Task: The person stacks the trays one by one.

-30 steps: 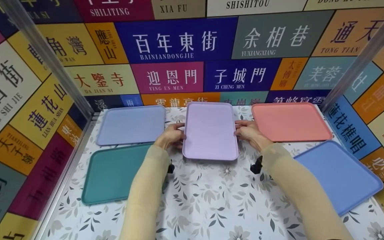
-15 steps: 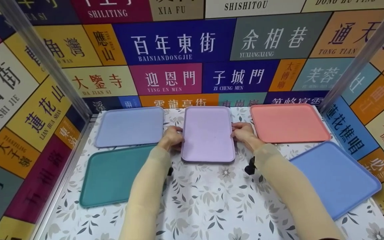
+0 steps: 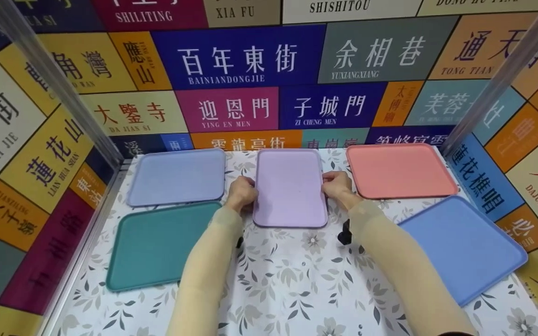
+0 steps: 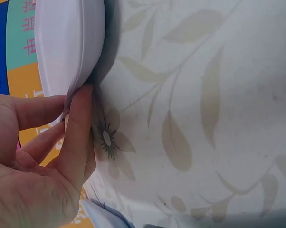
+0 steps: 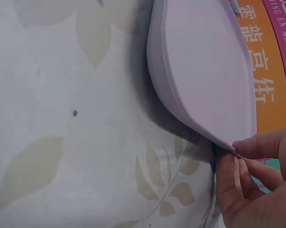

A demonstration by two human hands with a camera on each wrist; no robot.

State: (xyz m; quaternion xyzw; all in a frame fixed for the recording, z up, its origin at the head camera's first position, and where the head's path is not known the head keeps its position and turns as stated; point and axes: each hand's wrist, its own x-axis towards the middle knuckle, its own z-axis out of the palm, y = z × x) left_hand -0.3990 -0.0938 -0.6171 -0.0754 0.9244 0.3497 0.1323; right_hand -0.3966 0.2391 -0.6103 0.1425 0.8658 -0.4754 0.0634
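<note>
The lilac tray [image 3: 290,186] is at the centre of the frame in the head view, its long sides running up and down, between two hands. The left hand [image 3: 242,192] pinches its left edge; the right hand [image 3: 338,185] pinches its right edge. In the left wrist view, the thumb [image 4: 43,111] is on the upper side of the rim and the fingers [image 4: 77,137] are underneath; the right wrist view shows the same hold. A shadow lies under the tray, and whether its whole base touches the table [image 3: 287,289] cannot be told.

Four more trays lie on the table's leaf-patterned white surface. The pale blue tray [image 3: 178,177] is left of centre, just above the green tray [image 3: 157,249], whose right end is partly hidden by the left sleeve [image 3: 206,275]. The pink tray [image 3: 402,170] is right of centre, near the right hand. The blue tray [image 3: 467,252] lies turned at an angle in the lower right, its left part behind the right sleeve [image 3: 395,256]. Colourful sign panels [image 3: 236,58] fill the top and both sides.
</note>
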